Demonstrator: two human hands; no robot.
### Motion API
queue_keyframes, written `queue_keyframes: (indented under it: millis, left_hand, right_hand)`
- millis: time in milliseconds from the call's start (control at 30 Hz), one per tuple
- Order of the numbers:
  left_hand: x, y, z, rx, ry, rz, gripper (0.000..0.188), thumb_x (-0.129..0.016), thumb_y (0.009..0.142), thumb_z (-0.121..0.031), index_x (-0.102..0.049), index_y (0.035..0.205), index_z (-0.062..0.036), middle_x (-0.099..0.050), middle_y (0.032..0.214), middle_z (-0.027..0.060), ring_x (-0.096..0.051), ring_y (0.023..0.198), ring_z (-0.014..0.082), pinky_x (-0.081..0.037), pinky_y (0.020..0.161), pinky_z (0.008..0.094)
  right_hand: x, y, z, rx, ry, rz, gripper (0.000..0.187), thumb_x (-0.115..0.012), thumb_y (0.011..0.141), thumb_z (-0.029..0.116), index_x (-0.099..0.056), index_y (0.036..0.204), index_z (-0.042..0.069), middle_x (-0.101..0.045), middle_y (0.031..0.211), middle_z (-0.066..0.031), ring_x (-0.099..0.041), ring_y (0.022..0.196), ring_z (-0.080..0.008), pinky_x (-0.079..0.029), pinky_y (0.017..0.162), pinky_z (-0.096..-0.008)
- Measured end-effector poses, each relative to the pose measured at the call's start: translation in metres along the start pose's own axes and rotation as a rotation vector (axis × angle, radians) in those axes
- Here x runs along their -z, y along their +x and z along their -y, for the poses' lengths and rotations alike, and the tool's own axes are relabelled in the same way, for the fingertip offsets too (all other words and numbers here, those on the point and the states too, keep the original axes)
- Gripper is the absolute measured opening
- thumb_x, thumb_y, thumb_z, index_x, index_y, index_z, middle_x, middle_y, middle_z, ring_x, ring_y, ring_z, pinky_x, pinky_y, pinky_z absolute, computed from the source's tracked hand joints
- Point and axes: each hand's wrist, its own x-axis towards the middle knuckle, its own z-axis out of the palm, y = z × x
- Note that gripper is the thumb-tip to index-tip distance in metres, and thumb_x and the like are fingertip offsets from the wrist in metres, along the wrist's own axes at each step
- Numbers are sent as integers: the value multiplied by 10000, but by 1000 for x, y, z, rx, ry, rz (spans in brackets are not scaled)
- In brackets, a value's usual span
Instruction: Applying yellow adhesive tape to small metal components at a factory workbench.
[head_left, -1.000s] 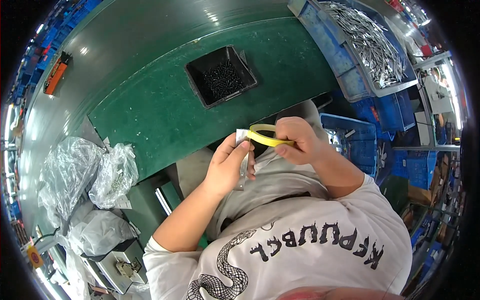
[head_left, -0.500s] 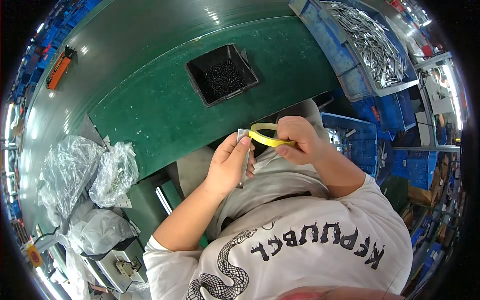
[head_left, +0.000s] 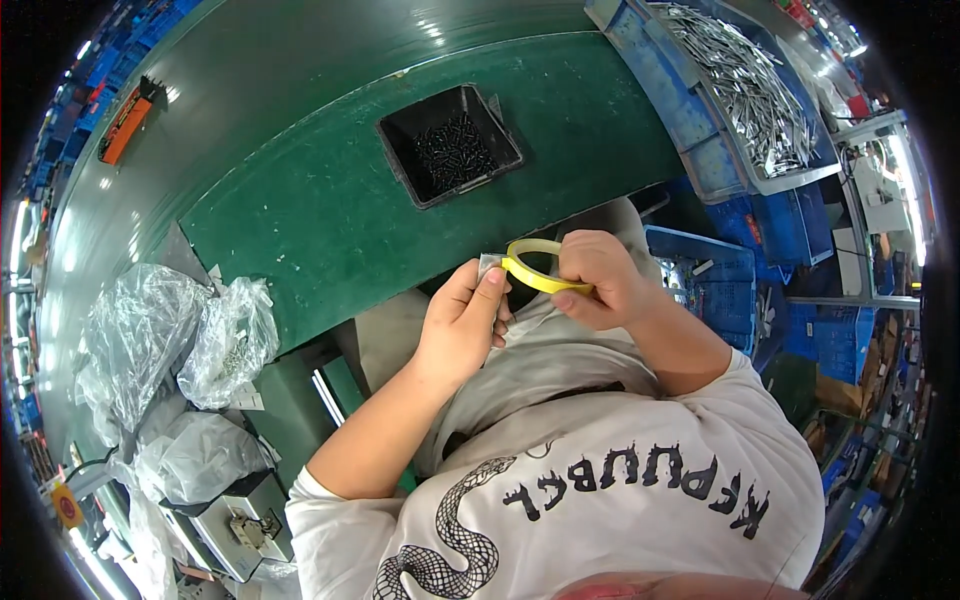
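Two hands meet over the person's lap, just below the near edge of the green table (head_left: 330, 210). The right hand (head_left: 597, 280) is closed on a yellow tape roll (head_left: 533, 262), with the thumb under it and the fingers curled over its right side. The roll is a thin, flat ring, bright yellow, with a big open hole in the middle. It lies almost flat and looks like a squashed oval. Its long way runs from the upper left down to the lower right, and the hole faces up.

The left hand (head_left: 460, 325) sits just left of the roll. Its thumb and fingers pinch a small gray piece (head_left: 490, 266), which sticks up from the fingertips and touches the left end of the roll. The piece is too small to tell its shape well.

On the table, up and left of the roll, stands a black box (head_left: 450, 145) full of small dark screws. Far up and right of the roll is a blue bin (head_left: 690, 110) holding many shiny metal parts. Well to the left of the roll, clear plastic bags (head_left: 170, 340) lie in crumpled heaps at the table's end. Right of the roll, close to the right arm, is a blue crate (head_left: 715, 280).
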Motion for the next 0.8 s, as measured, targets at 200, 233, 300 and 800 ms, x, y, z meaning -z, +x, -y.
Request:
queue_keyframes:
  millis: [200,233,300,800]
  left_hand:
    - [-2,-1,0,-15,29,-51,288,-480,1041,-321,-541,932,-61,-539,726,-6,-500,600,64,-442,526,223]
    - [-3,0,1,-17,30,-57,286,-483,1040,-320,-543,935,-62,-540,730,-7,-500,604,62,-442,526,222]
    - [-3,-1,1,-18,30,-65,283,-485,1039,-320,-545,938,-62,-541,735,-9,-500,608,61,-442,526,221]
    - [-5,0,2,-45,62,-129,290,-506,1030,-334,-561,919,-72,-532,725,-17,-481,597,51,-420,512,217]
  right_hand:
    - [1,2,1,22,-34,24,295,-717,820,177,-463,715,71,-432,596,-57,-390,492,-258,-295,491,-371]
    - [0,0,0,22,-37,27,291,-719,818,174,-467,716,70,-434,596,-58,-393,490,-258,-298,490,-370]
    - [0,0,-1,21,-38,31,288,-721,816,172,-471,717,69,-437,595,-59,-396,489,-259,-301,490,-370]
    - [-1,5,-1,63,-77,35,284,-726,813,172,-486,708,63,-454,592,-68,-429,490,-261,-320,486,-363]
